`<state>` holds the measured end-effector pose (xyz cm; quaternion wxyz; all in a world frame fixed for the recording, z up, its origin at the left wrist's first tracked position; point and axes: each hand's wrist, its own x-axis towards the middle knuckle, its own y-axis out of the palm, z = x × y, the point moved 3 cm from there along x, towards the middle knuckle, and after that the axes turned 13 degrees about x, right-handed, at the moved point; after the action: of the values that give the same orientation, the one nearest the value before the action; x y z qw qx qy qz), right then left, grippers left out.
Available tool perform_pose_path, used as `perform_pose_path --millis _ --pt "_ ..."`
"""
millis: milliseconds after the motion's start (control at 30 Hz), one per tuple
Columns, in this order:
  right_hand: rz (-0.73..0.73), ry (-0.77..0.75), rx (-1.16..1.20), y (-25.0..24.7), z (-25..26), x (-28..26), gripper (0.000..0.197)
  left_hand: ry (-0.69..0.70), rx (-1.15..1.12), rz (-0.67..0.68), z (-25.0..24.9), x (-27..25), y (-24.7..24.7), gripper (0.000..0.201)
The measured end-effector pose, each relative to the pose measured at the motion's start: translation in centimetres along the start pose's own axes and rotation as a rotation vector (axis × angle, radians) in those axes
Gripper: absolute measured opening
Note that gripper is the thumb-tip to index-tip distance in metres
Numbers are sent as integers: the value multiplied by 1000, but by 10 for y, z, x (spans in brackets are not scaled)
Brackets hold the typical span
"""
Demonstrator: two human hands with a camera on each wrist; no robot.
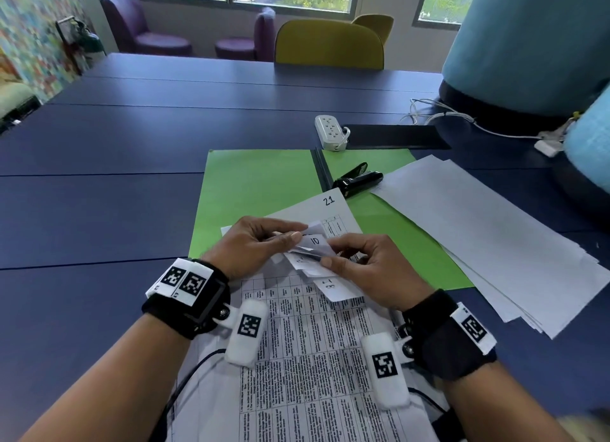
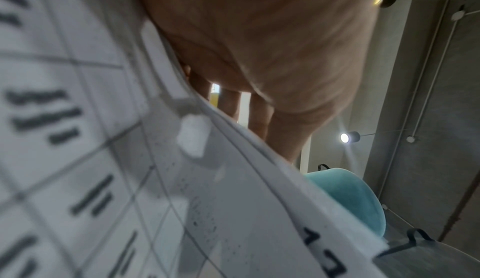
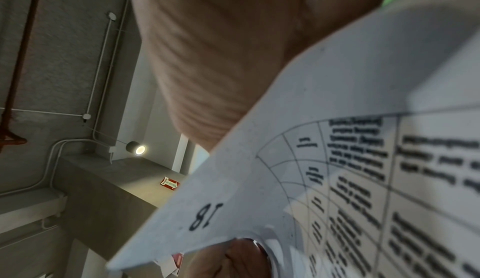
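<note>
While both hands are pinching numbered page corners point(image 1: 313, 253), the printed stack point(image 1: 313, 359) is lying on the blue table point(image 1: 99, 144), closest to the person.
Nearest, its table-filled pages are stretching between the two wrists; at their far end the left hand point(image 1: 254, 243) is pinching one lifted corner between thumb and fingers, and the right hand point(image 1: 369, 270) is pinching the fanned corners just below, thumb on top. Beyond them a sheet marked 21 point(image 1: 330, 207) is resting on an open green folder point(image 1: 257, 184). A black stapler point(image 1: 358, 180) is lying on the folder's right half, just beside a spread of blank white sheets point(image 1: 478, 230). Farther back a white power strip point(image 1: 331, 132) is sitting, and a yellow chair point(image 1: 330, 43) is standing at the table's far edge.
</note>
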<state>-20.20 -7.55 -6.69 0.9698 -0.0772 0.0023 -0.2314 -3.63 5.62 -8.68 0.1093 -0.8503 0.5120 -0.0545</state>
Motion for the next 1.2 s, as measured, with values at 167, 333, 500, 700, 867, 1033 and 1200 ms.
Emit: perform_pose_path --millis 167,333,500,700,867,1033,1200 --pt "-82 47 138 -1 1 0 12 -26 -15 30 -1 -2 0 28" --pt "-91 29 73 -2 2 1 10 -16 -22 7 -3 -2 -1 31" --pt "-127 19 96 -2 1 2 8 29 -76 -30 -1 1 1 21" --pt "-173 17 72 -5 -1 4 9 49 -78 -51 1 2 -1 14" --pt "-167 41 83 -5 -1 4 10 29 -73 -57 4 4 -2 17" --pt "-155 47 65 -4 -1 4 11 22 -55 -80 2 5 -1 16" --pt "-128 71 87 -3 -1 3 8 -21 29 -63 5 5 -3 15"
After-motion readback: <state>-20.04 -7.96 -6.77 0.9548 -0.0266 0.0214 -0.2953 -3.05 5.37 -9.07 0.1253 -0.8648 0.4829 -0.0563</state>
